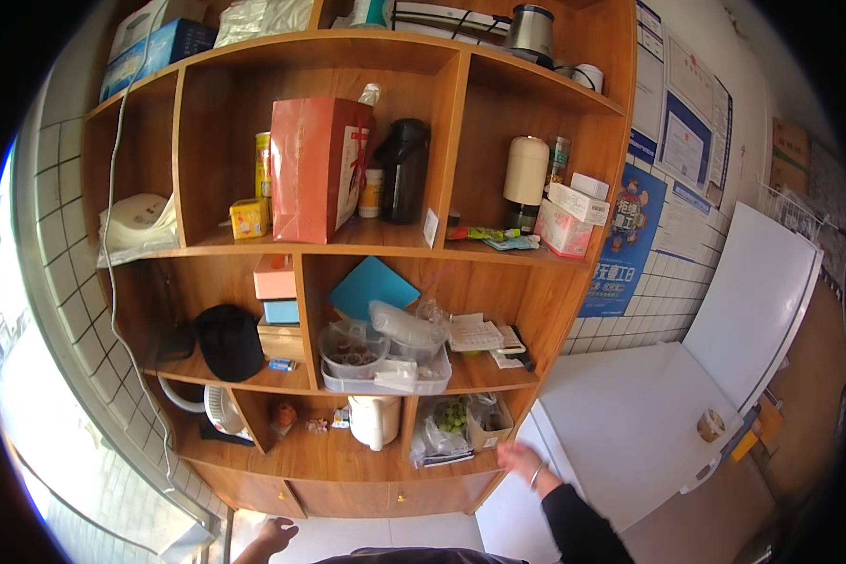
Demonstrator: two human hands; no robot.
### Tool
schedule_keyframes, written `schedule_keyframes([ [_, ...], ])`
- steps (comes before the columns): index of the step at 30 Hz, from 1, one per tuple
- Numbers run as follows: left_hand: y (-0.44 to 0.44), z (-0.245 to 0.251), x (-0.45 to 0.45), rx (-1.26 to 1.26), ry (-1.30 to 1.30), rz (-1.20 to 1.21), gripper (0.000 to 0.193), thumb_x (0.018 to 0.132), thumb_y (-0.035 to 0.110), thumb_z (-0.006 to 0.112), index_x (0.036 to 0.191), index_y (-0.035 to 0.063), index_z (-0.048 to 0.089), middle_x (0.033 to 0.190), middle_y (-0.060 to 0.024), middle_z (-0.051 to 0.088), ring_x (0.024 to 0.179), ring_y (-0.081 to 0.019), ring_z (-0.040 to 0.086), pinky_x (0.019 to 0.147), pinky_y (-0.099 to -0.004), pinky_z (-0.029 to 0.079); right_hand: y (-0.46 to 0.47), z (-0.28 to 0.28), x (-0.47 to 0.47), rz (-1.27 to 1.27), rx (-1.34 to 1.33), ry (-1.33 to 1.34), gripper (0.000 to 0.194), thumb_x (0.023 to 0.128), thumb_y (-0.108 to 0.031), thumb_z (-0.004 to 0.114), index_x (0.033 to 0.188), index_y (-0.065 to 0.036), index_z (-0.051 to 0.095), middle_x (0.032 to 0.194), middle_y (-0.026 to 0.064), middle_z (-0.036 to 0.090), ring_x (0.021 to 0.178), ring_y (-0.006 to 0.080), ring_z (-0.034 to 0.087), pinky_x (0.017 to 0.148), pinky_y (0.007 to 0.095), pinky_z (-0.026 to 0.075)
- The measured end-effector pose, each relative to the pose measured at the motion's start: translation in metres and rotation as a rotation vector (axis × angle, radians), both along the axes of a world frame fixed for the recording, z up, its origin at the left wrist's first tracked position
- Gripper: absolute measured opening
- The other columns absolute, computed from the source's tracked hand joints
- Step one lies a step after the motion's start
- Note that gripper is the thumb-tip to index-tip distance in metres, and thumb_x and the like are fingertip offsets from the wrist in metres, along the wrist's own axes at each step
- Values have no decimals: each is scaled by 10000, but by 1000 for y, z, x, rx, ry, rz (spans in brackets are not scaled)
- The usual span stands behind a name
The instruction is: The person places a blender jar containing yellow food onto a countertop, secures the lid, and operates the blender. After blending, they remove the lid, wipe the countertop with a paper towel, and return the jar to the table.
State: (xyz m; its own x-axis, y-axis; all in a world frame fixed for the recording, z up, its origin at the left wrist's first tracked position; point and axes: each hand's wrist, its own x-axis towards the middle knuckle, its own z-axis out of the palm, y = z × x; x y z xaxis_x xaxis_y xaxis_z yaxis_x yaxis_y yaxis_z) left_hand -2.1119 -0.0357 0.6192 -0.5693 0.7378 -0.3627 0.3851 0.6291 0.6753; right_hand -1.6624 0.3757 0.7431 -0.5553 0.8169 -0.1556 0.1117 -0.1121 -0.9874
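Note:
My left hand point(275, 536) hangs low, below the cabinet doors, its fingers a little bent and nothing in it. Near the lower right end of the wooden shelf unit point(310, 465) is my right hand point(519, 460), blurred, with a bracelet at the wrist; whether it touches the shelf edge or holds anything cannot be told. A cardboard box point(490, 430) and bagged green fruit point(451, 417) stand in the compartment nearest to it. Left of them is a cream jug point(375, 420). One shelf up, a clear plastic tray point(423, 384) holds plastic tubs.
To the right stands a white chest freezer point(634, 416), a small tub point(710, 426) on top. Upper shelves hold a red paper bag point(303, 169), a black vacuum flask point(405, 176) and a cream flask point(526, 169). A fan point(222, 409) sits low left; a white cable point(115, 282) hangs along the left side.

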Motion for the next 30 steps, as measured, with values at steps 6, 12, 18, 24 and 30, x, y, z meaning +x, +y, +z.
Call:
schedule_keyframes([
  [6, 39, 158, -89, 460, 267, 43, 260, 777, 107, 691, 1004, 29, 590, 972, -112, 621, 903, -230, 612, 791, -322, 495, 11, 348, -61, -110, 1071, -77, 258, 901, -162, 570, 1129, -45, 537, 1016, 11, 592, 964, 112, 548, 872, 274, 445],
  [12, 85, 308, -81, 757, 616, -69, 268, 773, 10, 600, 1040, 8, 586, 1205, -150, 524, 1016, -291, 583, 874, -354, 461, 14, 589, -101, -485, 1457, 28, 403, 838, -306, 648, 1103, -16, 559, 1011, 72, 623, 931, 158, 576, 835, 293, 469],
  [18, 129, 360, -49, 932, 676, -133, 244, 708, 17, 599, 950, -10, 600, 1232, -185, 512, 1105, -336, 525, 917, -399, 422, 81, 715, -132, -781, 1742, -99, 662, 813, -426, 638, 1272, 19, 465, 1191, 152, 570, 1085, 249, 548, 903, 336, 437],
  [24, 150, 349, -32, 1114, 530, 111, 216, 801, 131, 544, 956, -14, 583, 1197, -160, 509, 957, -225, 585, 819, -306, 481, 142, 760, -178, -727, 1569, -16, 990, 716, -489, 713, 1398, 49, 237, 1398, 268, 345, 1292, 336, 376, 1037, 383, 334],
  [30, 163, 340, -37, 1165, 282, 176, 198, 927, 115, 516, 1083, 22, 595, 1269, -167, 510, 1173, -311, 502, 1126, -463, 71, 192, 772, -206, -626, 1419, 99, 1150, 589, -496, 812, 1374, 64, 186, 1287, 251, 446, 1217, 310, 441, 1003, 381, 353],
])
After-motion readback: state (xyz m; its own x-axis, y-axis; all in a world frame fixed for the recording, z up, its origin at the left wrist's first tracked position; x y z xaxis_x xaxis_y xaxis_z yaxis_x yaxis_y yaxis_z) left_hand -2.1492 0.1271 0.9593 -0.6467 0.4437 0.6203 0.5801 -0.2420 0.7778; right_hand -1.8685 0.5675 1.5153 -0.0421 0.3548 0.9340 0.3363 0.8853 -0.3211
